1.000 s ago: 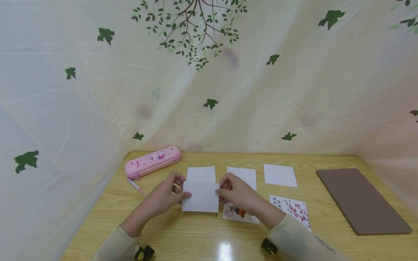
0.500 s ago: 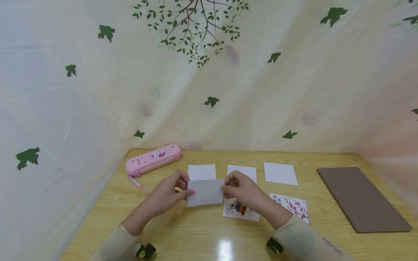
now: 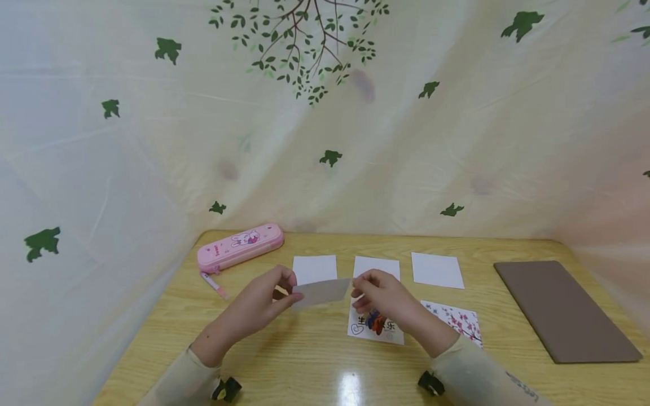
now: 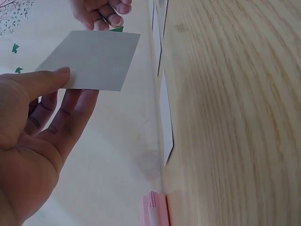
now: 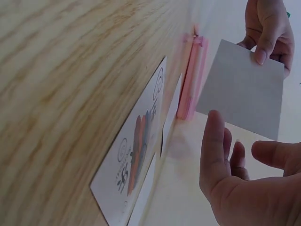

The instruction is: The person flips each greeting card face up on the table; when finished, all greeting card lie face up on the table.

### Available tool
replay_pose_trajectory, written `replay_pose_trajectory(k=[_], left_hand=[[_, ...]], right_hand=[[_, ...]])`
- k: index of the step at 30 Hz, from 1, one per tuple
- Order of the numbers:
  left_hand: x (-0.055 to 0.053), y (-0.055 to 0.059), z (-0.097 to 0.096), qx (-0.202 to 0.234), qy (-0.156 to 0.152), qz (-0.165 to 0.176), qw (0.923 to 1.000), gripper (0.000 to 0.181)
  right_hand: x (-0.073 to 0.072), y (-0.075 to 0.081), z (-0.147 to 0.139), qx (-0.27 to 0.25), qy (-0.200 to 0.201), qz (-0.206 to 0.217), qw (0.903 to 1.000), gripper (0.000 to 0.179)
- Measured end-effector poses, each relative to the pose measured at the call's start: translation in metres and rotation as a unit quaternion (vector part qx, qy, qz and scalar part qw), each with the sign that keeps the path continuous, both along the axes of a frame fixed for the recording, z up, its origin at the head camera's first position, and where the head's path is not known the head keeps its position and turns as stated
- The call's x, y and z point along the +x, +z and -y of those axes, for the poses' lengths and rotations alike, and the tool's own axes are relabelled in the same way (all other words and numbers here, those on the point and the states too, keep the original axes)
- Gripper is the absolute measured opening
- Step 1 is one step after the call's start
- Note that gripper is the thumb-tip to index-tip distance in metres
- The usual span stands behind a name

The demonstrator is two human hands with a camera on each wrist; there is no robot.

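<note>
My left hand (image 3: 256,299) pinches a blank square card (image 3: 322,291) between thumb and fingers, above the table. In the head view the card is tilted and seen nearly edge-on; the left wrist view shows its plain greyish face (image 4: 101,59). Just off the card's far edge is my right hand (image 3: 388,301), with thumb and fingers apart and nothing between them, as the right wrist view shows. Below the right hand lies a card with a coloured drawing and lettering (image 3: 376,327). A card with pink blossom branches (image 3: 457,321) lies right of it, partly behind the right forearm.
Three white cards lie in a row at the back: left (image 3: 315,268), middle (image 3: 378,266) and right (image 3: 437,270). A pink pencil case (image 3: 241,248) and a pen (image 3: 215,286) are at the left. A brown board (image 3: 566,310) lies at the right of the wooden table (image 3: 304,366).
The held card has tipped from facing the head camera to nearly flat. My right hand has let go of its right edge and moved slightly right; the left hand keeps its pinch.
</note>
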State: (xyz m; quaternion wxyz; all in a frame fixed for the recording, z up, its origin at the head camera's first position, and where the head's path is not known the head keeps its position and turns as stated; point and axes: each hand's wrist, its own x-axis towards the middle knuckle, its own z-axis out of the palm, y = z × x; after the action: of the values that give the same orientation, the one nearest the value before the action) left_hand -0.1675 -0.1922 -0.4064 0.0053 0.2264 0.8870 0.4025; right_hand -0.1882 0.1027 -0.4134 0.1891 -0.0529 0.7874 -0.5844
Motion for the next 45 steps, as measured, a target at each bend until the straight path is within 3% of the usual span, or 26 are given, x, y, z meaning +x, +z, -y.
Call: replay_pose_trajectory(k=[9, 17, 20, 27, 38, 45], left_hand=[[0.006, 0.000, -0.002, -0.017, -0.036, -0.075, 0.9963, 0.019], [0.006, -0.001, -0.004, -0.007, -0.066, -0.135, 0.9885, 0.023], [0.005, -0.001, -0.004, -0.022, -0.074, -0.157, 0.9847, 0.024], [0.001, -0.003, -0.004, -0.080, -0.109, -0.251, 0.9584, 0.029], [0.004, -0.006, -0.008, -0.124, -0.136, -0.356, 0.9162, 0.028], [0.006, -0.008, -0.010, -0.137, -0.140, -0.376, 0.9058, 0.028]], right_hand=[[-0.007, -0.009, -0.002, -0.042, 0.040, 0.053, 0.9969, 0.047], [-0.010, -0.011, -0.003, -0.058, 0.066, 0.057, 0.9945, 0.047], [-0.011, -0.012, -0.004, -0.064, 0.069, 0.056, 0.9940, 0.046], [-0.011, -0.011, -0.006, -0.068, 0.062, 0.062, 0.9938, 0.044], [-0.018, -0.012, -0.009, -0.117, 0.029, 0.086, 0.9890, 0.045], [-0.019, -0.013, -0.009, -0.122, 0.019, 0.087, 0.9885, 0.041]])
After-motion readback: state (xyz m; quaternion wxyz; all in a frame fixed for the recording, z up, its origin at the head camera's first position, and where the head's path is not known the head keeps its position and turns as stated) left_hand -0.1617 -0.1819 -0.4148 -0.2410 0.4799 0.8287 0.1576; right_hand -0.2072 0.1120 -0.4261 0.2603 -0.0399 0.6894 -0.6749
